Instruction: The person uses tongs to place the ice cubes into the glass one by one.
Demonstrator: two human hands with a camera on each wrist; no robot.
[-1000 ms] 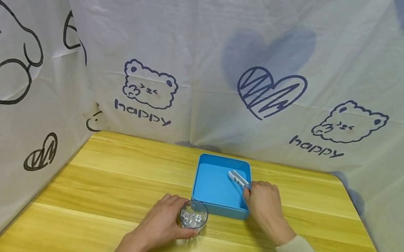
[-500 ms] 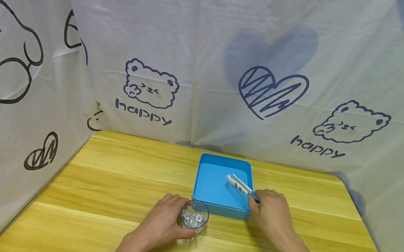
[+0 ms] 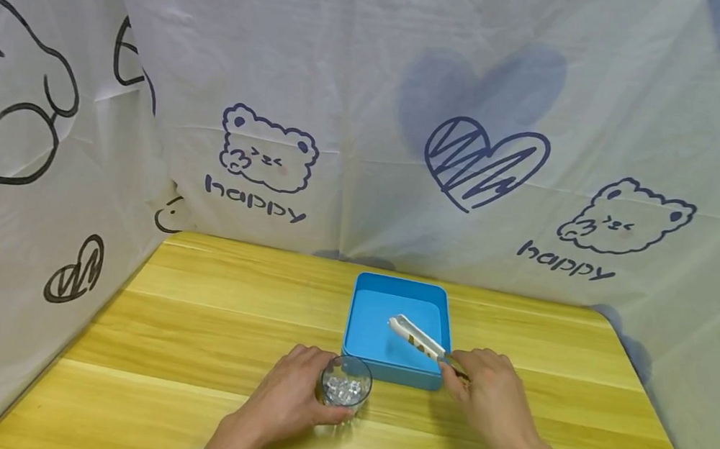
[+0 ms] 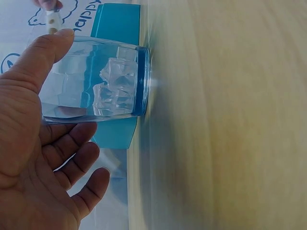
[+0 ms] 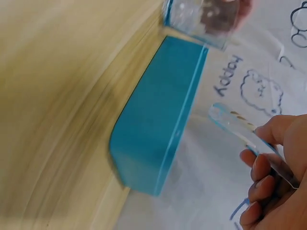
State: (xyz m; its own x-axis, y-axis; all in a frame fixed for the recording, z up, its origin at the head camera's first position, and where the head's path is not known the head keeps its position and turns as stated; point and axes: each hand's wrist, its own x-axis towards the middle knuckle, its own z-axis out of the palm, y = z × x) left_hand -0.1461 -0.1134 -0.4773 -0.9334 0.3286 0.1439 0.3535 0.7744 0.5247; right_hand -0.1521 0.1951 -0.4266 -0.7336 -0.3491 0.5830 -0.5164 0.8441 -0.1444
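A clear drinking glass (image 3: 346,381) stands on the table, several transparent ice-like cubes (image 4: 115,86) lying in its bottom. My left hand (image 3: 284,399) holds it from the left, thumb on one side and fingers on the other. White-headed tongs (image 3: 417,338) with a metal handle are gripped in my right hand (image 3: 492,396). Their head hangs over a blue square box (image 3: 391,374); in the right wrist view the tongs (image 5: 240,129) are above the rim. Something clear seems to sit at their tip, but I cannot tell what.
The wood-grain table (image 3: 208,311) carries the box just behind and right of the glass. A white printed cloth (image 3: 362,203) hangs along the back and sides of the table.
My right hand has drawn back towards me and a little right, lifting the tongs from inside the box to above it. The left hand and glass have stayed put.
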